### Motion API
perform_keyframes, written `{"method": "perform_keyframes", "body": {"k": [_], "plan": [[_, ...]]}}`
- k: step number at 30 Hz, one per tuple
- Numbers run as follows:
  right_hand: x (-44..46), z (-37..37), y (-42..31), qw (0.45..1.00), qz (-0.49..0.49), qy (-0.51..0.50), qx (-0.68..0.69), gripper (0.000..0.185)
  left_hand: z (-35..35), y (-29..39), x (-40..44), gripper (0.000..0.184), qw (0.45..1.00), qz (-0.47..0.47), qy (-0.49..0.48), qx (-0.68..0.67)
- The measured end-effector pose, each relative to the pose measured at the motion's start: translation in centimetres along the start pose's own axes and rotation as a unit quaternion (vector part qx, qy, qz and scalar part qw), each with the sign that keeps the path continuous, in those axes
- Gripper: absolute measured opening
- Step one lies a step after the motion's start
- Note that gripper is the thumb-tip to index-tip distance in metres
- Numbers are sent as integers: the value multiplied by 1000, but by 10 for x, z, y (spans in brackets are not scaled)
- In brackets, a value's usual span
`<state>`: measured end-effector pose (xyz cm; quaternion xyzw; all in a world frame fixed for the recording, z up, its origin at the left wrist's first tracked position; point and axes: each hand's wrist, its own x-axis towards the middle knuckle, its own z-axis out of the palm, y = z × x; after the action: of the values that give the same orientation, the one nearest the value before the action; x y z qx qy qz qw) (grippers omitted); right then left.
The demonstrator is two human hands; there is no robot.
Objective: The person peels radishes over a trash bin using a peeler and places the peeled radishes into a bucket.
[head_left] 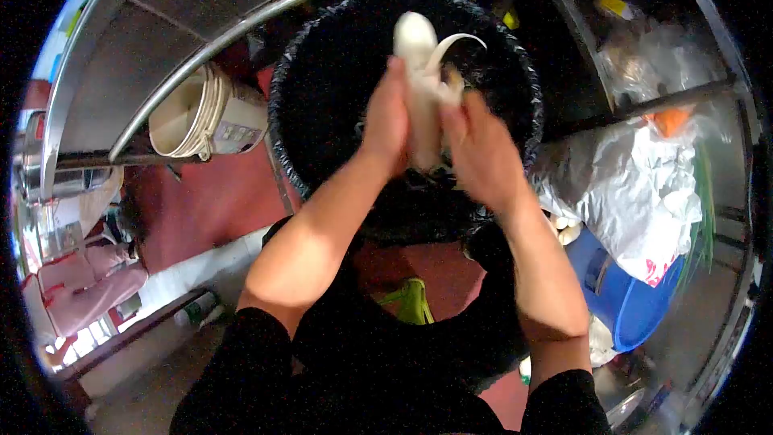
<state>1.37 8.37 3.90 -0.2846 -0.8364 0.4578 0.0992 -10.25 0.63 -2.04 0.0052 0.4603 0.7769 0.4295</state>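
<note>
My left hand (388, 117) is closed around the side of a long white radish (416, 36), which points away from me above a bin (282, 89) lined with a black bag. On the other side, my right hand (483, 149) is closed on what looks like a small peeler (452, 80), blurred and mostly hidden by the fingers. It is against the radish. A thin strip of peel (459, 39) curls up and to the right from there. The inside of the bin is too dark to make out.
A white bucket (241, 117) lies tilted at the left by a metal rail (241, 28). At the right, a white plastic bag (620, 185) hangs over a blue bin (624, 290). A green object (413, 302) is on the red floor (201, 217) below.
</note>
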Motion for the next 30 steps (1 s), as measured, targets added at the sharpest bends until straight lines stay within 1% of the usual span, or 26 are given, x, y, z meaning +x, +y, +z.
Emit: {"method": "perform_keyframes", "body": {"k": [1,2,3,4,5,6,7,8,9,10,11,13,14,15,17,19,20,21,22,23,24,25,27,28,29,30], "plan": [[-14,9,0,999,-30,-33,-5,34,-3,17,4,59,994,38,103,24],[-23,10,-2,988,-4,-150,-41,34,-17,29,17,59,989,51,141,-3],[-30,8,-4,961,21,-264,-79,33,-30,39,24,59,982,65,177,-30],[-39,13,8,955,-66,-288,-34,35,-35,46,23,58,978,69,187,-59],[-35,10,18,955,-68,-287,-32,35,-38,52,24,58,975,71,194,-86],[-30,6,20,974,-46,-220,17,38,-40,54,20,56,978,46,168,-112],[-24,-1,22,986,-24,-153,64,42,-39,52,15,56,978,46,170,-113],[-18,-11,20,977,80,-131,147,36,-35,48,11,54,988,33,129,-83],[-8,-17,12,982,73,-94,147,33,-28,43,8,52,995,19,84,-51],[3,-15,20,990,46,-46,125,34,-19,37,4,52,995,8,94,-35],[12,-14,25,990,51,-40,125,34,-12,30,0,52,996,1,89,-32],[28,-10,27,992,65,10,105,35,0,17,-9,54,997,-25,69,-39],[36,-9,30,992,69,15,105,35,5,12,-13,54,998,-35,39,-46],[42,-8,33,994,50,33,95,37,6,7,-14,54,998,-39,37,-44],[47,-7,37,994,34,49,86,38,5,-5,-15,53,997,-73,-22,-23],[51,-10,34,994,39,55,85,42,11,-5,-20,53,996,-80,-24,-8],[49,-8,33,996,41,55,55,43,11,-5,-20,54,997,-66,-25,3],[45,-5,30,996,40,53,57,43,10,-4,-20,54,998,-51,-25,16],[38,-1,25,998,38,30,31,43,8,-1,-17,54,998,-48,-22,15],[29,3,19,999,34,7,5,43,5,3,-10,54,999,-31,15,-9],[14,4,10,999,11,-41,-1,42,1,9,-2,53,998,-12,52,-34],[1,11,6,998,-25,-54,31,41,-8,20,6,52,995,25,92,-29],[-17,4,-6,985,2,-173,3,38,-38,41,21,58,988,61,140,-25],[-22,6,0,984,-4,-178,4,38,-44,50,21,56,982,57,161,-85],[-25,9,11,973,-49,-226,15,37,-49,57,23,55,972,53,176,-144],[-24,9,9,958,-91,-270,25,37,-51,61,24,54,969,47,166,-175]]}}
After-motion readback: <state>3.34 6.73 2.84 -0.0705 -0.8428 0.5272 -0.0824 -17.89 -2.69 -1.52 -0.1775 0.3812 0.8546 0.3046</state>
